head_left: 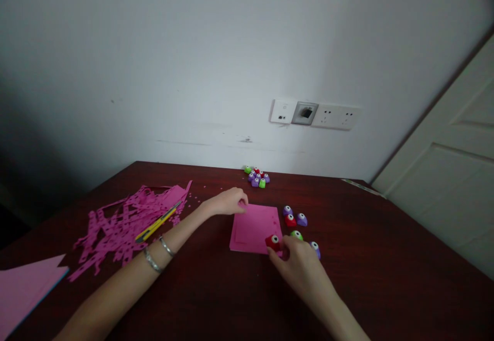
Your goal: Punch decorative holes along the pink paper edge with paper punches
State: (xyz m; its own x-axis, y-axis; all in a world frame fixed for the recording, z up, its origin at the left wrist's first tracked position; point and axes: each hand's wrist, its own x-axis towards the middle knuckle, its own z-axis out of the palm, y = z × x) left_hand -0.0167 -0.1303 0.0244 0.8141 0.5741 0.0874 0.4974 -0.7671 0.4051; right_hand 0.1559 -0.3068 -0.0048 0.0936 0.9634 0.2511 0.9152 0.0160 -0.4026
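A square stack of pink paper lies on the dark red table. At its top left corner is my left hand, fingers curled and closed on the paper's edge. My right hand grips a small red craft punch between thumb and fingers, over the lower right corner of the paper. Small marks show along the sheet's right side. Just right of the paper sit a second red punch, purple punches and a green punch, partly behind my right hand.
Left of my arm lies a heap of pink paper strips with a yellow utility knife on it. More pink sheets are at the near left. Several punches cluster by the wall, below sockets.
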